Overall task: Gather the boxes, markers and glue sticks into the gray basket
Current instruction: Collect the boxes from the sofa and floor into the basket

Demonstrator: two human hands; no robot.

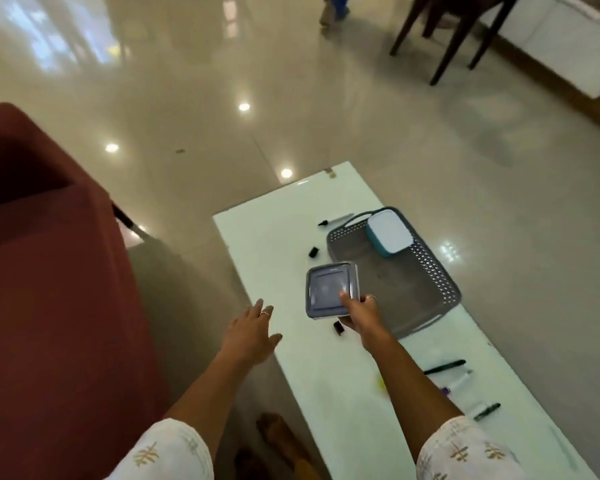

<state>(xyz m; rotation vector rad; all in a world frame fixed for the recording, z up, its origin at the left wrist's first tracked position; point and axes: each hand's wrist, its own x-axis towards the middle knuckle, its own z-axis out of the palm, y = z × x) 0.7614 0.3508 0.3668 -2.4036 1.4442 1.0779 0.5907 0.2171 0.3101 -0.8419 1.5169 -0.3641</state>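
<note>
The gray-lidded box (pixel 332 289) is pinched at its near corner by the right hand (pixel 361 315), thumb on the lid, and is held above the worktop (pixel 274 244) just beside the gray basket (pixel 413 289), where a teal box (pixel 388 235) already lies. The left hand (pixel 252 332) is spread flat, holding nothing. The box is judged stiff, light and probably smooth-lidded, though blur hides detail, so a grip across two opposite edges would be safer.

A gray perforated basket (pixel 426 292) sits on a white surface (pixel 278 251). One box (pixel 389 235) is teal and white, another (pixel 331 289) gray-lidded. The markers (pixel 444 366) are black.
</note>
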